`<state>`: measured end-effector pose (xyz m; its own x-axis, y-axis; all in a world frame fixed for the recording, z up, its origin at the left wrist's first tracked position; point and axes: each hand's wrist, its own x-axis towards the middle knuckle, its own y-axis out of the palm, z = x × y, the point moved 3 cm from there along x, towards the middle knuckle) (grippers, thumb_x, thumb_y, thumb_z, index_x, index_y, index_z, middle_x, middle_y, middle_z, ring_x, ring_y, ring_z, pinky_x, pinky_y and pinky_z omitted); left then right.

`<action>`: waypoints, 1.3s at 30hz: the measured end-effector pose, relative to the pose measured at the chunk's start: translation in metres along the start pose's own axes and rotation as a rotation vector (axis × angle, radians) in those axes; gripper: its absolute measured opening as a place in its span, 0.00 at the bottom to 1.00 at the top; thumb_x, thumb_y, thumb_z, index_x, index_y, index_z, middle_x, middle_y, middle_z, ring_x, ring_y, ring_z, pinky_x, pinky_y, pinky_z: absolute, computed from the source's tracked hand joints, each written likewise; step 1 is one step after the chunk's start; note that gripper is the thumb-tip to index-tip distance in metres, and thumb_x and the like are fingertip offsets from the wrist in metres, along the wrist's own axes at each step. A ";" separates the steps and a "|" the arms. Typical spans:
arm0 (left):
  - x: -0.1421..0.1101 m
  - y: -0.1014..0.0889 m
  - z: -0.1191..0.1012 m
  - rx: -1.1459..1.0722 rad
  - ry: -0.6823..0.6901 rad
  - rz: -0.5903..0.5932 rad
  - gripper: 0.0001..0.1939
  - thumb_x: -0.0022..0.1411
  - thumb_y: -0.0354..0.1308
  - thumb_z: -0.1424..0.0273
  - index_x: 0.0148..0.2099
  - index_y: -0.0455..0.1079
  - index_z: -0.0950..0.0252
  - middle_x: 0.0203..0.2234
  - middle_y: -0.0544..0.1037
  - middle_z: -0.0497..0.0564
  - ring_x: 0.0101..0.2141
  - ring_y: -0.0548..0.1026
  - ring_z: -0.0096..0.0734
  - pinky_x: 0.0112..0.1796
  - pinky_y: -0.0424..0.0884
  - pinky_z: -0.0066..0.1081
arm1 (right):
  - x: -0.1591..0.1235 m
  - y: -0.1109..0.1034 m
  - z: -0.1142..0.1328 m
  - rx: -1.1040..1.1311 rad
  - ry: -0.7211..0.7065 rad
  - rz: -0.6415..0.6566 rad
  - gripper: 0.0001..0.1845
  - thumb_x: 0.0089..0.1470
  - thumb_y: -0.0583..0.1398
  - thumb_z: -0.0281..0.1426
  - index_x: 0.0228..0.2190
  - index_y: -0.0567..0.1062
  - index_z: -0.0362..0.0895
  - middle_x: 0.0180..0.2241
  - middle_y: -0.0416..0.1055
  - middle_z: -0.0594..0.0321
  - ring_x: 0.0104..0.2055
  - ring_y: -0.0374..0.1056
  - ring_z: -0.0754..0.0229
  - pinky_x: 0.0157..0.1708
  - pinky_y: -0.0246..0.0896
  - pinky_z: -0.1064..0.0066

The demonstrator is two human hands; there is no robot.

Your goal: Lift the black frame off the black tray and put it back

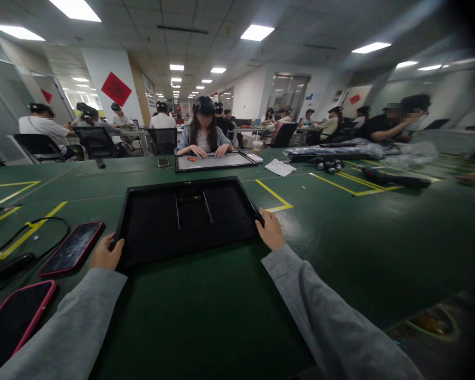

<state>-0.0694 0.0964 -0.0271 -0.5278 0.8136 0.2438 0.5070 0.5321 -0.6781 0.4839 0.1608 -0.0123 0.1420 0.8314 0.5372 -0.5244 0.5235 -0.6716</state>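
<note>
"Writing on the black casing (152, 224)?"
"Its far-rim mark (187, 182) is unreadable."
"Where is it?"
"Short of the tabletop's (360, 248) far edge, long axis parallel; left hand (107, 252) and right hand (271, 230) grip its ends."

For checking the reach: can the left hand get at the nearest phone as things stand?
Probably yes: the phone lies close beside the left hand, nothing visible between, though that hand would first need to release the black panel.

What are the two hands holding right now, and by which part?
A black panel, by its opposite side edges: the left hand grips the left edge, the right hand the right, both toward the near corners.
</note>
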 end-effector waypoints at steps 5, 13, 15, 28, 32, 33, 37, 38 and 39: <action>-0.007 -0.006 -0.015 0.040 -0.023 0.010 0.26 0.58 0.55 0.58 0.55 0.69 0.65 0.45 0.78 0.59 0.44 0.76 0.44 0.47 0.70 0.42 | 0.004 0.018 -0.015 0.240 0.092 0.054 0.27 0.53 0.53 0.30 0.56 0.67 0.43 0.53 0.70 0.52 0.56 0.65 0.51 0.59 0.58 0.50; -0.029 -0.028 -0.054 0.066 0.365 -0.347 0.24 0.64 0.48 0.59 0.55 0.69 0.67 0.52 0.73 0.59 0.54 0.69 0.39 0.56 0.61 0.38 | 0.013 -0.020 0.015 0.189 -0.051 0.017 0.30 0.59 0.48 0.32 0.63 0.59 0.44 0.61 0.63 0.54 0.62 0.59 0.51 0.62 0.53 0.51; -0.037 -0.037 -0.062 0.054 0.412 -0.471 0.25 0.64 0.49 0.60 0.58 0.67 0.68 0.54 0.71 0.61 0.55 0.68 0.39 0.57 0.59 0.37 | 0.012 -0.038 0.031 0.156 -0.115 -0.142 0.31 0.62 0.45 0.33 0.65 0.53 0.44 0.63 0.60 0.54 0.64 0.56 0.51 0.63 0.50 0.52; -0.040 -0.039 -0.063 0.116 0.417 -0.512 0.26 0.65 0.50 0.60 0.62 0.65 0.67 0.56 0.70 0.61 0.58 0.64 0.45 0.58 0.51 0.44 | 0.008 -0.040 0.047 0.089 -0.125 -0.192 0.32 0.63 0.44 0.33 0.66 0.49 0.43 0.61 0.62 0.51 0.63 0.58 0.51 0.61 0.53 0.52; -0.027 -0.023 -0.047 0.126 0.297 -0.340 0.22 0.64 0.49 0.60 0.56 0.70 0.63 0.52 0.74 0.58 0.57 0.65 0.43 0.58 0.53 0.45 | 0.008 -0.016 0.022 0.131 0.003 0.004 0.31 0.59 0.48 0.31 0.63 0.59 0.45 0.60 0.63 0.55 0.61 0.61 0.50 0.60 0.56 0.53; -0.024 -0.020 -0.043 0.145 0.259 -0.286 0.22 0.64 0.48 0.59 0.54 0.71 0.62 0.52 0.74 0.57 0.57 0.66 0.42 0.58 0.55 0.44 | 0.007 -0.011 0.016 0.131 0.027 0.030 0.30 0.59 0.49 0.31 0.62 0.61 0.45 0.60 0.64 0.55 0.61 0.61 0.50 0.60 0.56 0.52; -0.018 -0.011 -0.033 0.190 0.165 -0.137 0.22 0.62 0.49 0.58 0.53 0.72 0.61 0.53 0.74 0.55 0.56 0.68 0.41 0.55 0.62 0.41 | 0.004 0.003 0.002 0.134 0.069 0.080 0.29 0.57 0.50 0.31 0.60 0.65 0.43 0.57 0.68 0.53 0.59 0.64 0.47 0.59 0.58 0.49; -0.017 -0.011 -0.032 0.184 0.161 -0.127 0.22 0.62 0.49 0.58 0.53 0.72 0.62 0.53 0.74 0.55 0.55 0.68 0.41 0.54 0.62 0.41 | 0.003 0.005 0.000 0.137 0.068 0.082 0.29 0.57 0.51 0.31 0.60 0.65 0.43 0.56 0.69 0.52 0.58 0.65 0.47 0.59 0.58 0.49; -0.017 -0.011 -0.033 0.176 0.162 -0.126 0.22 0.62 0.49 0.58 0.53 0.72 0.62 0.53 0.74 0.55 0.55 0.69 0.42 0.54 0.63 0.40 | 0.003 0.005 -0.001 0.142 0.065 0.079 0.29 0.57 0.51 0.31 0.60 0.65 0.43 0.56 0.69 0.52 0.58 0.65 0.47 0.59 0.59 0.49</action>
<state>-0.0437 0.0839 -0.0011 -0.4566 0.7776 0.4322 0.3099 0.5944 -0.7421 0.4823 0.1662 -0.0147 0.1469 0.8818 0.4482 -0.6489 0.4279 -0.6292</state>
